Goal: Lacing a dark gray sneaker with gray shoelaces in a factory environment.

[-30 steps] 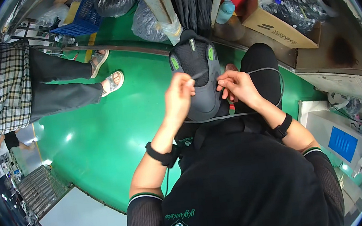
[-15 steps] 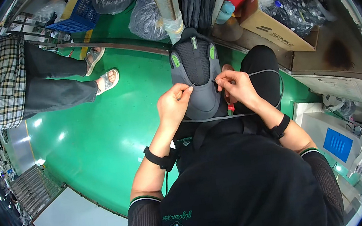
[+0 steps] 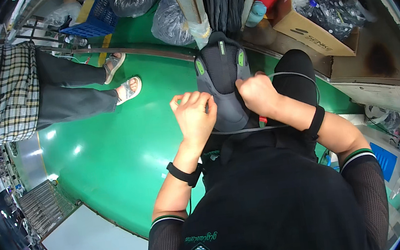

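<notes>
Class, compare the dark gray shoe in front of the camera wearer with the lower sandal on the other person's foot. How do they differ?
The shoe is dark gray with bright green accents; the sandal is pale. The shoe has a closed toe, whereas the sandal leaves toes showing. The shoe's toe points toward the camera wearer; the sandal's points to the picture's right. Both are footwear.

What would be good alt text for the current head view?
A person's left hand and right hand are at either side of a gray-and-green shoe, toe toward the wearer; whether they grip anything is unclear. Another person in a plaid garment stands at left on green floor.
</notes>
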Available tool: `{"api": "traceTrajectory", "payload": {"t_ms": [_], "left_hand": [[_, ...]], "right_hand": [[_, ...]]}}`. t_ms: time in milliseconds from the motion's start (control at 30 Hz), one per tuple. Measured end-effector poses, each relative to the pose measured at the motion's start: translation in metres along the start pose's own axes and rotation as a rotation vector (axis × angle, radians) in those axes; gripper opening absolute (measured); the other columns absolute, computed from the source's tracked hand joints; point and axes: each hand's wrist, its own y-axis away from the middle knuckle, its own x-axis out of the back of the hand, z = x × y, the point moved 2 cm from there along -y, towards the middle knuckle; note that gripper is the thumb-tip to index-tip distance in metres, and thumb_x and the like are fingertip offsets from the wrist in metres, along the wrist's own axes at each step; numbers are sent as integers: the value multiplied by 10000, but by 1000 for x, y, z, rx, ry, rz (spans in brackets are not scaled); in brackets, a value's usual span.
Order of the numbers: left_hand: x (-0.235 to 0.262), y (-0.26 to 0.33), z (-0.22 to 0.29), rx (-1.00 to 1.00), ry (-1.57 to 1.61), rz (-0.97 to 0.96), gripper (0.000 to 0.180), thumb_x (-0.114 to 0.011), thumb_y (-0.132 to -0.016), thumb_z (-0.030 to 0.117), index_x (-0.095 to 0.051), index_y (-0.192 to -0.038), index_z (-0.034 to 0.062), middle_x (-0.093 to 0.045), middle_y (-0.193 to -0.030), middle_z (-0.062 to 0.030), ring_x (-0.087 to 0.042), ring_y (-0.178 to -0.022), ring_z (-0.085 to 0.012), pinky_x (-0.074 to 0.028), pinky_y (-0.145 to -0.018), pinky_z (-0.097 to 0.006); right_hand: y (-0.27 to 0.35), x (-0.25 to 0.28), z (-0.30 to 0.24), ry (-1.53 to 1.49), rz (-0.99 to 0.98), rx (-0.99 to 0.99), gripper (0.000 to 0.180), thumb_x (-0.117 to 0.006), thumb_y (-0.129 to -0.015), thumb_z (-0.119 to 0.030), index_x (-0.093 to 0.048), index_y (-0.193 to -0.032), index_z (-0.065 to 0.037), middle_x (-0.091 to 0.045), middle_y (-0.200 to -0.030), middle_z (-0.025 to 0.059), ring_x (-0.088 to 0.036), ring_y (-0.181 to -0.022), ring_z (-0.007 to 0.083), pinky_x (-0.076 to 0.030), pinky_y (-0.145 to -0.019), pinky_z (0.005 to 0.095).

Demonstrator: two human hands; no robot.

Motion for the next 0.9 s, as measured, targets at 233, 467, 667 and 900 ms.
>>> {"api": "traceTrajectory", "payload": {"t_ms": [233, 467, 667, 900], "left_hand": [[-17, 10, -6, 412, 375, -138, 53, -667, -760, 119, -647, -741, 74, -591, -669, -10, -523, -683, -110, -347, -681, -258], [-14, -9, -17, 828, 831, -641, 95, -654, -805, 152, -662, -814, 57, -631, -832, -26, -565, -827, -128, -416, -775, -277], [13, -50, 10, -761, -338, -545, 235, -676, -716, 244, -609, -900, 115, -580, -985, -74, -524, -1080, -256, -422, -859, -381], [4, -81, 12, -727, -185, -838, 275, -699, -765, 281, -606, -943, 93, -570, -893, -56, -548, -917, -244, -431, -773, -373]], "right_hand": [[14, 6, 0, 13, -57, 46, 145, -585, -719, -49, -562, -858, -11, -616, -768, 131, -661, -677, 292, -526, -577, 371], [14, 19, 6, 41, 146, 3, 211, -655, -679, -155, -566, -863, -101, -556, -765, 59, -606, -653, 257, -498, -558, 357], [-13, 19, 13, 435, 177, 382, 63, -586, -670, -207, -595, -686, -146, -572, -765, 12, -549, -703, 185, -396, -543, 394], [-24, 26, 54, -122, -150, 439, 245, -718, -683, -257, -631, -856, -107, -626, -894, 52, -618, -945, 260, -476, -759, 412]]}}
